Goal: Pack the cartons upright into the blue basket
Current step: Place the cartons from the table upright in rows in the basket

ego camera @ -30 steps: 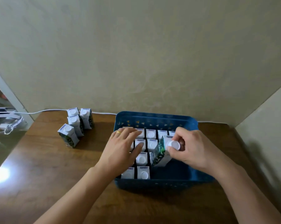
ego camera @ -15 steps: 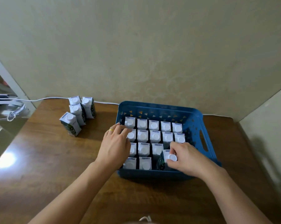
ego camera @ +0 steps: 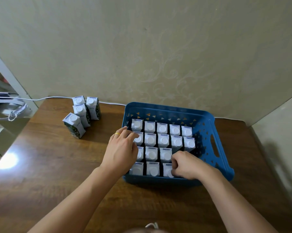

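Observation:
The blue basket (ego camera: pixel 214 125) stands on the wooden table with several white-capped cartons (ego camera: pixel 163 140) upright in rows inside it. My right hand (ego camera: pixel 187 165) is curled around the top of a carton (ego camera: pixel 167 171) in the front row, third from the left, which stands upright. My left hand (ego camera: pixel 121 152) rests flat with spread fingers on the cartons of the leftmost column, over the basket's left wall. Several more cartons (ego camera: pixel 82 113) stand upright on the table to the basket's left.
A white cable (ego camera: pixel 41 98) runs along the table's back edge by the wall. A white and grey object (ego camera: pixel 5 106) lies off the table's left end. The basket's right part holds no cartons.
My right hand has lowered the tilted carton into the front row until it stands upright. My left hand stayed on the left column. The view shifted so the basket looks larger.

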